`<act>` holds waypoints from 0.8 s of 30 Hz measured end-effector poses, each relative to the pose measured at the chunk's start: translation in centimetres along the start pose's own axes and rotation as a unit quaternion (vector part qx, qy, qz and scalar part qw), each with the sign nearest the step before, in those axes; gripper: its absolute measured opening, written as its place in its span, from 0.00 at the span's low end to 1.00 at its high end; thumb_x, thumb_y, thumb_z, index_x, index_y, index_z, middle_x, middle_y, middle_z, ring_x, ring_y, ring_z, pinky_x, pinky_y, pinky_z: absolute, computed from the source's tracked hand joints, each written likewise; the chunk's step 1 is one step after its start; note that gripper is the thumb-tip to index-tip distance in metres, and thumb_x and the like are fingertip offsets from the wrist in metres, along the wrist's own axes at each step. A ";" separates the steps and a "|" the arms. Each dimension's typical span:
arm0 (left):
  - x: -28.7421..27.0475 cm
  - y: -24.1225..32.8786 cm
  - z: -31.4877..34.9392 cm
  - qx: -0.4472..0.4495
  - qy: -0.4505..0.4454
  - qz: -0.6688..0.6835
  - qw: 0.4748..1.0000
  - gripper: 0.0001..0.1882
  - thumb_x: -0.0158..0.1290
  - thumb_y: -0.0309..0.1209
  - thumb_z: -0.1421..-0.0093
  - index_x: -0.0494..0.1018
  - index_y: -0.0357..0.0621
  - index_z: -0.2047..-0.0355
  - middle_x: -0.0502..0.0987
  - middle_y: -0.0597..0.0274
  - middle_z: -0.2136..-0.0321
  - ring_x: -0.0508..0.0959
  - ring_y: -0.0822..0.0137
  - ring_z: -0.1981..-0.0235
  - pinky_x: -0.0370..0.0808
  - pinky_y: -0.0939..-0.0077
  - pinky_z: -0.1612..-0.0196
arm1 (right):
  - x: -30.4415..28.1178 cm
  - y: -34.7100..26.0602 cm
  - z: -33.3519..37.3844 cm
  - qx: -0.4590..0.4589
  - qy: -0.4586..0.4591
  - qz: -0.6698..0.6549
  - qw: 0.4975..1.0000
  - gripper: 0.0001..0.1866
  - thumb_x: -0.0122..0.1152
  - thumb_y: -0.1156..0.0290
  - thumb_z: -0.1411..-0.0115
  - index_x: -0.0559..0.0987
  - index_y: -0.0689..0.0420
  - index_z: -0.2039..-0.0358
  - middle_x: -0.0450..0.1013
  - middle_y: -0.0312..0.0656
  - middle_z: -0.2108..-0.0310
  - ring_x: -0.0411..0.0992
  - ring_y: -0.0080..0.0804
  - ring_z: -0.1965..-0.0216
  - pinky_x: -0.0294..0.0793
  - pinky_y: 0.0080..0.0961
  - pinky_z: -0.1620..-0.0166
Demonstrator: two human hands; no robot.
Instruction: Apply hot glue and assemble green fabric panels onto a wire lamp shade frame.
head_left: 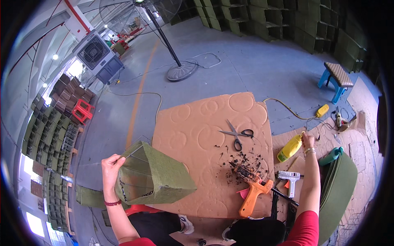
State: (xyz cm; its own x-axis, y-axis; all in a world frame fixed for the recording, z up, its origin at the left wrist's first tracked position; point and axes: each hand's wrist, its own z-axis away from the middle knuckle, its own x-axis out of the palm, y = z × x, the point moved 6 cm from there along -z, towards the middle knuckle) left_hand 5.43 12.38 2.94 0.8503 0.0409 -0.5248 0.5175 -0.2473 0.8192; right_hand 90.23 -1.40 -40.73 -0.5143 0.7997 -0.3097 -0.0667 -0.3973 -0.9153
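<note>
My left hand pinches the rim of a green fabric-covered box, tilted with its open mouth toward me. A thin metal wire runs along that rim, and dark marks show inside. Over on the right, my right hand is closed at the top end of a yellow plastic bottle. What lies between those fingers is partly hidden. An orange glue gun rests on the cardboard-topped table, its nozzle end among dark scraps. Black-handled scissors lie spread beyond it.
A white glue gun lies beside the table. Green panels are stacked at right, with a teal bottle against them. Farther off stand a blue-legged stool, a floor fan and an air cooler. A yellow power strip trails a cord.
</note>
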 end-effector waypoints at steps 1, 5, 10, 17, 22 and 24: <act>0.1 -0.4 -0.1 0.004 -0.002 -0.013 1.000 0.07 0.62 0.23 0.42 0.78 0.29 0.73 0.70 0.73 0.78 0.64 0.81 0.75 0.61 0.83 0.71 | -0.4 0.0 -0.6 -0.043 0.024 0.067 0.997 0.23 0.63 0.55 0.39 0.76 0.59 0.83 0.68 0.35 0.89 0.62 0.25 0.92 0.57 0.23 0.87; 0.0 -0.4 0.0 0.023 -0.004 -0.051 0.998 0.08 0.61 0.24 0.42 0.77 0.28 0.73 0.69 0.74 0.79 0.64 0.81 0.75 0.61 0.82 0.72 | -0.5 0.6 0.3 0.045 -0.016 -0.142 0.989 0.17 0.65 0.65 0.44 0.79 0.62 0.86 0.71 0.39 0.88 0.73 0.30 0.84 0.69 0.25 0.83; -0.7 -1.1 0.6 0.040 0.006 -0.054 0.998 0.09 0.62 0.26 0.42 0.80 0.30 0.68 0.79 0.68 0.77 0.72 0.80 0.73 0.69 0.80 0.68 | -2.7 -3.1 5.1 -0.005 0.069 -0.115 0.991 0.11 0.56 0.80 0.46 0.78 0.62 0.85 0.70 0.42 0.86 0.69 0.31 0.88 0.75 0.30 0.84; -0.4 -2.1 -0.3 0.064 -0.031 -0.002 0.997 0.12 0.63 0.31 0.41 0.82 0.32 0.66 0.81 0.65 0.77 0.75 0.79 0.72 0.72 0.80 0.67 | -5.5 -16.4 15.3 -0.123 -0.109 -0.074 0.984 0.09 0.64 0.70 0.42 0.81 0.63 0.73 0.69 0.34 0.86 0.63 0.20 0.89 0.61 0.19 0.86; -3.5 0.8 2.0 0.187 0.121 0.067 0.972 0.11 0.59 0.29 0.37 0.80 0.34 0.58 0.83 0.57 0.64 0.82 0.70 0.65 0.77 0.76 0.59 | -2.2 -28.0 32.0 -0.190 -0.207 -0.065 0.958 0.09 0.61 0.70 0.38 0.81 0.65 0.66 0.71 0.32 0.80 0.65 0.18 0.83 0.64 0.16 0.80; -3.8 6.1 5.7 0.236 0.167 0.029 0.957 0.11 0.58 0.27 0.37 0.79 0.35 0.56 0.82 0.56 0.62 0.82 0.66 0.62 0.78 0.74 0.57 | -1.2 -31.9 39.9 -0.221 -0.266 -0.080 0.935 0.09 0.58 0.72 0.35 0.81 0.65 0.62 0.71 0.32 0.78 0.66 0.17 0.81 0.64 0.14 0.78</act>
State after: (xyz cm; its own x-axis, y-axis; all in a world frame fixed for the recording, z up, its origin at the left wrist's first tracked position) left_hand 4.82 5.23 8.64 0.9007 0.3009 -0.3134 0.4337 -0.6658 0.6072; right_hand 58.84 -7.64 -0.93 -0.8882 0.4493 -0.0958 0.1209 0.0274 -0.9923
